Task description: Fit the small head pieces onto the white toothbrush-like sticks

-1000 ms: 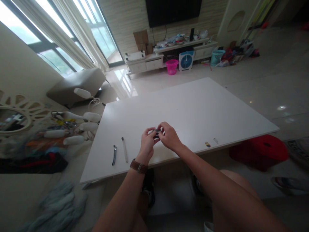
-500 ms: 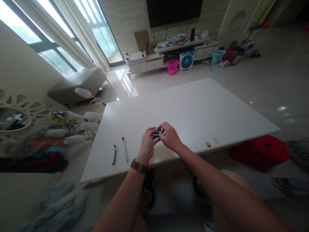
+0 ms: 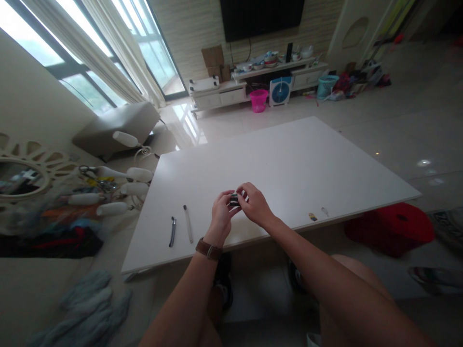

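Observation:
Over the near part of a white table (image 3: 289, 159), my left hand (image 3: 220, 217) and my right hand (image 3: 255, 206) meet, fingers pinched together round a small dark object (image 3: 235, 199) held between them. I cannot make out what the object is. A brown watch strap (image 3: 208, 249) sits on my left wrist. To the left of my hands, a dark slim tool (image 3: 172, 231) and a pale thin stick (image 3: 187, 223) lie on the table. Two tiny items (image 3: 313, 216) rest near the front edge to the right.
A red stool (image 3: 392, 226) stands on the floor under the table's right corner. A grey ottoman (image 3: 115, 126) and a cluttered pile with white handles (image 3: 108, 190) are on the left. A TV stand (image 3: 253, 79), pink basket (image 3: 259, 100) and fan (image 3: 281, 90) line the far wall.
My fingers have shifted slightly around the small dark object; both hands stay in the same place over the table.

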`<control>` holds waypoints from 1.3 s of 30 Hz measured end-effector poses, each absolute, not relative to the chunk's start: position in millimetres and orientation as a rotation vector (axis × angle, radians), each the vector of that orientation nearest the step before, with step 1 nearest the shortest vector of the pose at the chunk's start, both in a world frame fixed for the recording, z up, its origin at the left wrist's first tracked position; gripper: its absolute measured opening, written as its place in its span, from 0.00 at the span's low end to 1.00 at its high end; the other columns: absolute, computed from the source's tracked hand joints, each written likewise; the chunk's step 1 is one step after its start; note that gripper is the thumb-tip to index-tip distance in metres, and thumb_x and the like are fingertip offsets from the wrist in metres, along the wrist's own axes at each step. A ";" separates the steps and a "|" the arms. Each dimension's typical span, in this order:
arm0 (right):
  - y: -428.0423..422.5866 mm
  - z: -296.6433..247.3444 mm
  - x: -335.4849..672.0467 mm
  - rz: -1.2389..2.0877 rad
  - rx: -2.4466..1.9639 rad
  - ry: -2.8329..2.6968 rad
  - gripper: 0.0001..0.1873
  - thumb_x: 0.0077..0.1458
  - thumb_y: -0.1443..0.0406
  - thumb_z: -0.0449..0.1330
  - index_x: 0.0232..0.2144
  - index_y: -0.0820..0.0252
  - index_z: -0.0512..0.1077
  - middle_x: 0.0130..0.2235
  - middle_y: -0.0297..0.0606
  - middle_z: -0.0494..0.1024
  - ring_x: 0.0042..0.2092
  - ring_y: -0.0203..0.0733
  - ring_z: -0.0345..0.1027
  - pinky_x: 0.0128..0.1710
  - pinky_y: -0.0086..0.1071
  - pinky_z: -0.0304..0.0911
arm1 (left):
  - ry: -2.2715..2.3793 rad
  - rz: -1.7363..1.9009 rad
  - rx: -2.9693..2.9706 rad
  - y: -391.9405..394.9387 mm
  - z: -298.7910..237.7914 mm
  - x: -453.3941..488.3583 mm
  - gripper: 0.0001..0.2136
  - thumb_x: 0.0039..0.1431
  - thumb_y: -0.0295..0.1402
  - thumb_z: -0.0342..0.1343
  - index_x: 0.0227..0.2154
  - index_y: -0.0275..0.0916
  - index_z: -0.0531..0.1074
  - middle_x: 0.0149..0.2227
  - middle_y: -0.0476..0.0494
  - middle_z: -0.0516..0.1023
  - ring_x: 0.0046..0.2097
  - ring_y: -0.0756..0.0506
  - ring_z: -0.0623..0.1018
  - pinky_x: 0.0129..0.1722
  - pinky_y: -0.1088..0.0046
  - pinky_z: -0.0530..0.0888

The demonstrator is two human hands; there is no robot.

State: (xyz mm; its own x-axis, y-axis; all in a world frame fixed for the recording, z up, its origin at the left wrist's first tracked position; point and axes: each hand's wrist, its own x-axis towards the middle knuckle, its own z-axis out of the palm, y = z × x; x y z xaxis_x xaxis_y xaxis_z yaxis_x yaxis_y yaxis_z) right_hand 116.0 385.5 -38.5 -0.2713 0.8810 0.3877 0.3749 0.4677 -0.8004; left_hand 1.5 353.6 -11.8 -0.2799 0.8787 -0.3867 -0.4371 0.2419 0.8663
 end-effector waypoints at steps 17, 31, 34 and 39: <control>384.4 -36.2 115.6 0.740 -1.042 -1.828 0.11 0.52 0.76 0.52 0.34 0.58 0.68 0.36 0.35 0.69 0.36 0.38 0.64 0.35 0.29 0.60 | 1.274 1.363 0.511 352.9 -13.4 0.6 0.13 0.44 0.31 0.59 0.35 0.37 0.71 0.30 0.47 0.76 0.32 0.49 0.75 0.33 0.72 0.74; 382.5 -33.4 115.5 0.777 -1.048 -1.868 0.04 0.58 0.72 0.58 0.33 0.59 0.72 0.38 0.35 0.70 0.35 0.35 0.65 0.36 0.29 0.61 | 1.267 1.364 0.460 353.7 -15.2 -0.7 0.10 0.46 0.31 0.56 0.35 0.37 0.72 0.30 0.45 0.76 0.34 0.46 0.77 0.35 0.70 0.74; 382.0 -32.5 114.9 0.776 -1.051 -1.814 0.05 0.59 0.71 0.57 0.33 0.59 0.72 0.37 0.35 0.70 0.36 0.36 0.65 0.36 0.29 0.61 | 1.262 1.377 0.459 353.4 -15.8 0.2 0.10 0.47 0.31 0.56 0.35 0.37 0.72 0.30 0.46 0.76 0.34 0.47 0.77 0.35 0.69 0.75; 381.5 -31.0 114.1 0.713 -1.040 -1.729 0.05 0.60 0.70 0.56 0.34 0.59 0.71 0.37 0.36 0.70 0.36 0.38 0.66 0.34 0.30 0.61 | 1.226 1.372 0.484 353.1 -14.8 -1.1 0.10 0.49 0.33 0.58 0.36 0.37 0.71 0.34 0.43 0.77 0.34 0.46 0.77 0.35 0.68 0.75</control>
